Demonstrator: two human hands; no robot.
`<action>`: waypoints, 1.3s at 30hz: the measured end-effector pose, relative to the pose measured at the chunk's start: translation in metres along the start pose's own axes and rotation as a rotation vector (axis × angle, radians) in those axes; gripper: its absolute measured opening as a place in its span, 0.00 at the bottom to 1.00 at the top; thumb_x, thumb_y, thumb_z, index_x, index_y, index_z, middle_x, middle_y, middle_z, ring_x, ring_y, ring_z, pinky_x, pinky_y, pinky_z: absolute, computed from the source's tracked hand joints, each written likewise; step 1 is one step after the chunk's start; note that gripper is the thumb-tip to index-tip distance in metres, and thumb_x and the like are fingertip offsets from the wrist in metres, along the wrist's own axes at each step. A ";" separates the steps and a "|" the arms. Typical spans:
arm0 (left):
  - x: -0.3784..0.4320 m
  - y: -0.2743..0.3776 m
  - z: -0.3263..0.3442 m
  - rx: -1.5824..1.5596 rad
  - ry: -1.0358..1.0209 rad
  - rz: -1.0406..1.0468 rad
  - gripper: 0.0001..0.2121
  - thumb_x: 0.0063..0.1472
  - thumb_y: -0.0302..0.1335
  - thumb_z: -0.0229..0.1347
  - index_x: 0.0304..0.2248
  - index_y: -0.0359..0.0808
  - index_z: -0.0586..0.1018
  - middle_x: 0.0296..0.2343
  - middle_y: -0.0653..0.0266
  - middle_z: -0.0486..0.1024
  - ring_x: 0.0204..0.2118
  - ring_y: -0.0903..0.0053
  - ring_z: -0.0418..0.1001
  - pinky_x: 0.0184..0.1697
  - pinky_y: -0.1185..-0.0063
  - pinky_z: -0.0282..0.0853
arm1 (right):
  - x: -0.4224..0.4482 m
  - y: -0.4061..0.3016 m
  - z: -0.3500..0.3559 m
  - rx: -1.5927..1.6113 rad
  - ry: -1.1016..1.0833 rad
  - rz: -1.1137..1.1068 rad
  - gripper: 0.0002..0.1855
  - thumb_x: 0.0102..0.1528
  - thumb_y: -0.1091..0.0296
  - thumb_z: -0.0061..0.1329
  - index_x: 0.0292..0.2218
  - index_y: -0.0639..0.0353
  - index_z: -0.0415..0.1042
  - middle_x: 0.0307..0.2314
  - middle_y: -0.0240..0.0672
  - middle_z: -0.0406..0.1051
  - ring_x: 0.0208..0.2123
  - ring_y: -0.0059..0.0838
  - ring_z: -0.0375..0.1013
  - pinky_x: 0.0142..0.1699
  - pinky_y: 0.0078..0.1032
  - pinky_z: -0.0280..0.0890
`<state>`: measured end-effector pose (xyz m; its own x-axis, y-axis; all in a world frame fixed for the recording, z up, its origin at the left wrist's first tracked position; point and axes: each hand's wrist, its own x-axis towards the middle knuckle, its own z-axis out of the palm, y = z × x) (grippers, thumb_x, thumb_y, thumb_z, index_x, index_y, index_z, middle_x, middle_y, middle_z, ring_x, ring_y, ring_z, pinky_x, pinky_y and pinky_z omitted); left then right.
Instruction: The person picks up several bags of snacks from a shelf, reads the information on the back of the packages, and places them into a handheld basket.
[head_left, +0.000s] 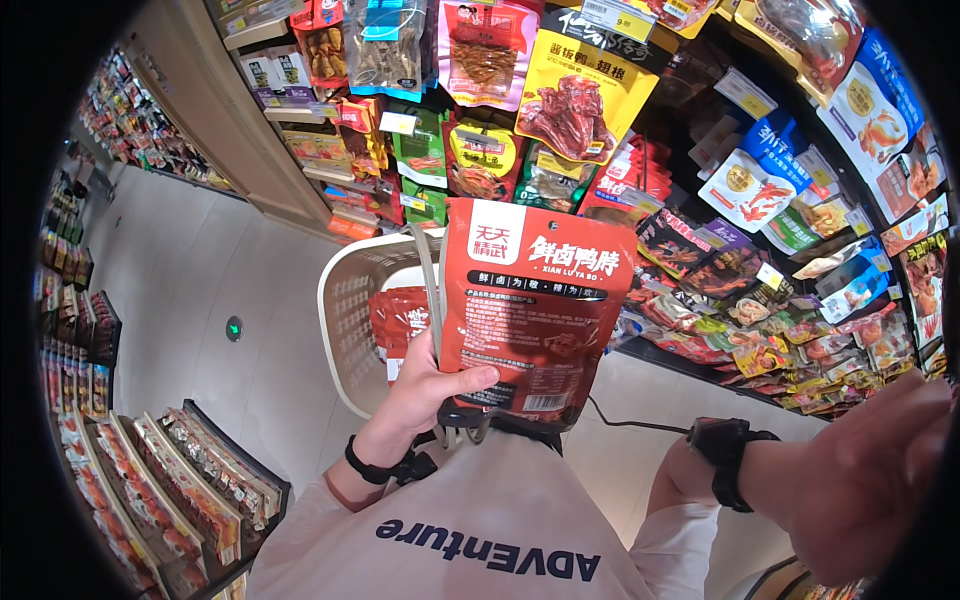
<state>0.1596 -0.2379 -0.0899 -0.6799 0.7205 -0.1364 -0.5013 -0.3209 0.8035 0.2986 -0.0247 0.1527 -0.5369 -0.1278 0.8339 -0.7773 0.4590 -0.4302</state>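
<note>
My left hand (442, 386) grips the lower left edge of a red snack pouch (536, 315), its thumb across the printed front. The pouch is held up before my chest and bears white writing and a barcode. Behind it, a cream plastic shopping basket (335, 322) hangs with its handle (429, 277) rising beside the pouch; several red packets (397, 322) lie inside. My right hand (874, 480) is raised at the far right, near the camera and blurred, apart from the pouch. Its fingers are not clear. Both wrists wear black straps.
Hanging snack bags, one a large yellow pouch (581, 90), fill the rack ahead and to the right, with price tags among them. A low tiered shelf (172, 487) stands at the lower left. Tiled floor (277, 360) shows left of the basket. A black cable (637, 424) runs to my right wrist.
</note>
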 end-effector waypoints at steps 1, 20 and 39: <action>0.000 0.000 0.000 0.001 0.004 0.002 0.28 0.51 0.22 0.65 0.51 0.31 0.68 0.44 0.61 0.75 0.45 0.77 0.73 0.50 0.76 0.69 | -0.002 0.003 0.001 -0.020 0.003 0.013 0.24 0.60 0.62 0.46 0.54 0.57 0.58 0.39 0.46 0.68 0.34 0.35 0.74 0.30 0.24 0.73; -0.001 0.000 -0.004 -0.027 0.056 0.000 0.26 0.50 0.21 0.65 0.49 0.31 0.70 0.43 0.61 0.76 0.44 0.78 0.74 0.49 0.76 0.70 | -0.216 0.124 0.071 0.296 0.032 1.059 0.23 0.62 0.69 0.46 0.56 0.65 0.61 0.41 0.32 0.69 0.41 0.20 0.69 0.46 0.23 0.65; -0.004 0.002 -0.001 0.025 0.079 0.031 0.25 0.50 0.22 0.65 0.48 0.30 0.71 0.41 0.60 0.77 0.42 0.79 0.75 0.48 0.77 0.70 | -0.210 0.105 0.113 0.656 0.040 1.101 0.26 0.52 0.79 0.57 0.52 0.67 0.65 0.44 0.35 0.72 0.44 0.20 0.71 0.51 0.24 0.67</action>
<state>0.1613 -0.2421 -0.0882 -0.7358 0.6591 -0.1559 -0.4662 -0.3259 0.8225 0.2925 -0.0489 -0.1068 -0.9953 0.0726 -0.0640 0.0471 -0.2137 -0.9758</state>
